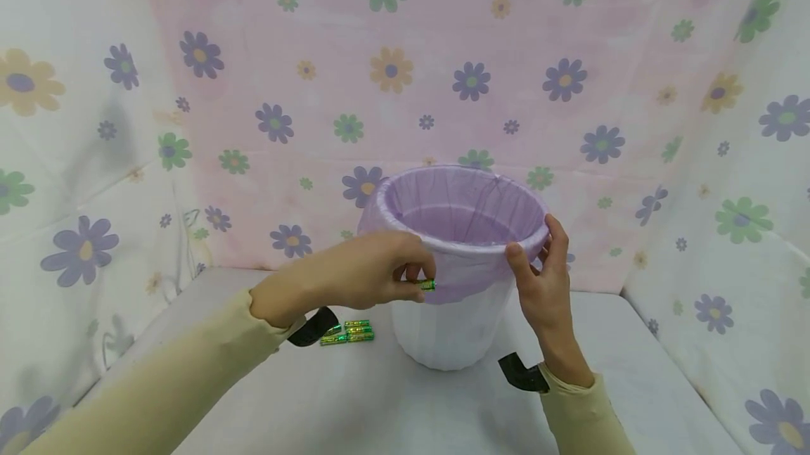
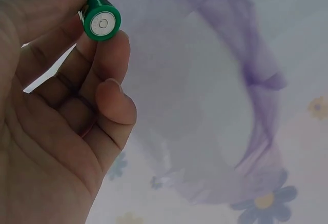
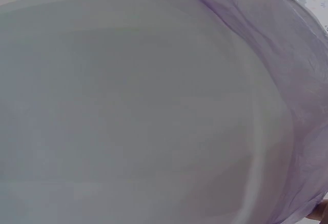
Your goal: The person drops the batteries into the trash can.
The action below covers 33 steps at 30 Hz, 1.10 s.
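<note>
My left hand (image 1: 380,268) pinches a small green-and-gold battery (image 1: 427,285) between thumb and fingers, in front of the bin's near left side. In the left wrist view the flat silver end of the battery (image 2: 102,24) faces the camera, ringed in green. A white trash bin (image 1: 443,335) stands upright, lined with a thin purple bag (image 1: 455,276) folded down over its rim. My right hand (image 1: 547,293) grips the rim at the right, thumb on the near side and fingers on the outer right. The right wrist view is filled by the bin's white wall (image 3: 154,106), with bag film alongside.
Several more green-and-gold batteries (image 1: 359,334) lie grouped on the white tabletop (image 1: 285,399), left of the bin and partly behind the left wrist's black camera mount (image 1: 314,326). Flower-print cloth (image 1: 392,124) walls off the back and both sides.
</note>
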Available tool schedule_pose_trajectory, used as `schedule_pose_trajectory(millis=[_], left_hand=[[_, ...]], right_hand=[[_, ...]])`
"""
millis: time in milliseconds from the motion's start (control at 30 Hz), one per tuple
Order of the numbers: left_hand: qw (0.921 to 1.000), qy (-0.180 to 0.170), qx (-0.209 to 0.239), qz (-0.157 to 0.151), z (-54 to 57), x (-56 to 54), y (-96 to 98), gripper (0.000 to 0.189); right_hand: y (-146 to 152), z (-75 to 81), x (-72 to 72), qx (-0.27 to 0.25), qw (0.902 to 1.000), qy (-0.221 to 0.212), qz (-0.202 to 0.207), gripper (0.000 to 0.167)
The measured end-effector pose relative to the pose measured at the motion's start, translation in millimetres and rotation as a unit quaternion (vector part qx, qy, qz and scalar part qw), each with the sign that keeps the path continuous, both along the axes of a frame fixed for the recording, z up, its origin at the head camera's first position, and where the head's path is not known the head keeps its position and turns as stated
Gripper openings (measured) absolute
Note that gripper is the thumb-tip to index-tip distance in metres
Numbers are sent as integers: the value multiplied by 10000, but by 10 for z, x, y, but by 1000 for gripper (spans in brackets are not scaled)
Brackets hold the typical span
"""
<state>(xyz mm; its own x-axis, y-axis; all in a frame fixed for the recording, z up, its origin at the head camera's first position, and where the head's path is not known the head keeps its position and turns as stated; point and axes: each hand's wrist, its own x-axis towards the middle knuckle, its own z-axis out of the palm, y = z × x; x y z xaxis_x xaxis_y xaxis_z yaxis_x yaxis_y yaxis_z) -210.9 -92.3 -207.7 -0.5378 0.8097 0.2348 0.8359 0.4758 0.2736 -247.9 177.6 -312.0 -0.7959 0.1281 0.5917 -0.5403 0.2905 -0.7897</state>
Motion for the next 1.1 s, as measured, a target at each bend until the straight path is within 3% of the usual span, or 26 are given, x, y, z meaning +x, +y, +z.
schedule_pose_trajectory(millis=[267, 567, 767, 1100], left_hand=[[9998, 87, 164, 8, 295, -149, 66, 13], [9983, 198, 329, 430, 430, -528, 183, 11], [9970, 102, 278, 716, 401, -776, 259, 11], [9941, 27, 290, 1040, 283, -1071, 407, 11]], right_hand=[[-3, -4, 1, -2, 10000, -23, -5, 74], [1, 3, 11, -21, 10000, 24, 9, 72], [3, 16, 4, 8, 10000, 47, 0, 72], [-11, 9, 6, 11, 10000, 34, -30, 73]])
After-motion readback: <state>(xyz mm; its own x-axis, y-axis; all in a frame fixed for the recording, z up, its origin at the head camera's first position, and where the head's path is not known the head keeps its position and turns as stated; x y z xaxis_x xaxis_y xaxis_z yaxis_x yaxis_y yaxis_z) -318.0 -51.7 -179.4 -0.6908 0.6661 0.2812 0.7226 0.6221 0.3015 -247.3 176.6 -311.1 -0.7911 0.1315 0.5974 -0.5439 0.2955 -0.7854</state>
